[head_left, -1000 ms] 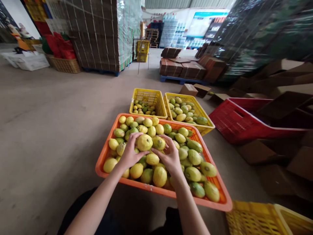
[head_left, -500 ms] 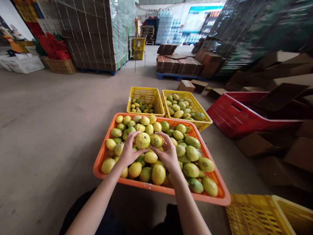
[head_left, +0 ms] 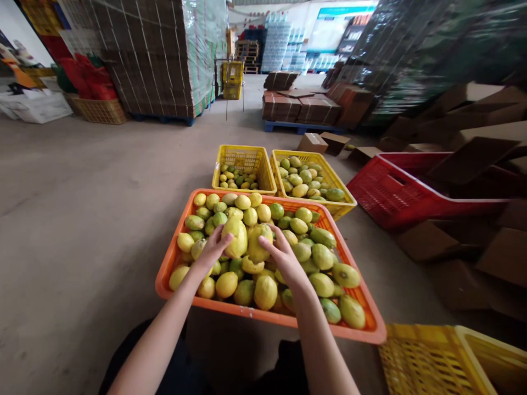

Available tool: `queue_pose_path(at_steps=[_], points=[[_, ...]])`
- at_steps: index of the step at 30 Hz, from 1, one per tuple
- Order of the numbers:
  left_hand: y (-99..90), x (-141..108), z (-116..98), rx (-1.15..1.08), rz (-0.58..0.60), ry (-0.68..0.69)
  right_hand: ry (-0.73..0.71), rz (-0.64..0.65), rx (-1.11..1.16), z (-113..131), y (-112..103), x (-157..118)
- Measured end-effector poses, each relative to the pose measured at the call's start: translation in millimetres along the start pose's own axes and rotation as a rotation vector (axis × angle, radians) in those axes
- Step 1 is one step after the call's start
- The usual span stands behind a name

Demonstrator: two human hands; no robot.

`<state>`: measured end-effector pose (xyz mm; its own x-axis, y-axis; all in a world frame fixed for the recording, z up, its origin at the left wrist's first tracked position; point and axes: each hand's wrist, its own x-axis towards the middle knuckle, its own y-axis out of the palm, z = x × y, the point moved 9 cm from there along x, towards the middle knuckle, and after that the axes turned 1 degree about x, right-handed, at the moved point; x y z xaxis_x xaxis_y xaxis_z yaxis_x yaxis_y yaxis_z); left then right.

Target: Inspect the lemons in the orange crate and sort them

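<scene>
My left hand is closed around a yellow papaya, its thumb lying across the near side. In my right hand is a second, yellow-green papaya, with the thumb in front and the fingers behind its far side. Both fruits are held upright, side by side, above the middle of an orange crate. Many yellow and green papayas fill that crate, among them a yellow one near the front wall. Some fruits under my hands are hidden.
Beyond the orange crate stand two yellow crates, the left and the right, both holding papayas. A red crate and cardboard boxes lie to the right. Another yellow crate is at front right. Wrapped stacks stand behind.
Both papayas have been turned in my hands, from end-on towards me to upright with their sides showing. My thumbs have moved up onto their near faces.
</scene>
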<state>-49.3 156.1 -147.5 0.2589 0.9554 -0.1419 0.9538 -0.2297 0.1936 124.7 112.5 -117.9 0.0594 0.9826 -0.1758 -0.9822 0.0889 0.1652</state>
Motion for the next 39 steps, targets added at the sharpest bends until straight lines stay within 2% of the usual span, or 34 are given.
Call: queue_pose_path(at_steps=[4,9,14,18,21,24,28,31,33,37,39], points=[[11.7,-4,16,-0.088,0.033,-0.237,0.175,0.061,0.065,-18,14,2],[16.2,-9,18,-0.066,0.001,-0.348,0.286,0.113,0.069,-34,23,7],[16.2,-11,14,-0.051,0.024,-0.315,0.39,0.138,0.072,-50,25,8],[16.4,-12,15,-0.022,0.061,-0.33,0.408,0.111,0.08,-54,23,8],[12.4,-13,12,-0.002,0.026,-0.321,0.423,0.169,0.073,-54,28,6],[7.7,-13,3,-0.001,-0.036,-0.251,0.417,0.228,0.059,-53,32,6],[8.0,-12,6,-0.043,-0.057,-0.262,0.388,0.218,0.062,-49,32,7],[10.5,-8,14,-0.052,-0.037,-0.261,0.346,0.154,0.074,-45,30,7],[6.3,-4,12,-0.031,-0.076,-0.176,0.261,0.079,0.071,-35,27,7],[-10.4,-9,-13,0.076,-0.253,0.178,-0.16,-0.139,-0.041,6,8,3],[-8.5,-16,-27,0.109,-0.239,0.329,-0.339,-0.202,-0.117,23,2,-3]])
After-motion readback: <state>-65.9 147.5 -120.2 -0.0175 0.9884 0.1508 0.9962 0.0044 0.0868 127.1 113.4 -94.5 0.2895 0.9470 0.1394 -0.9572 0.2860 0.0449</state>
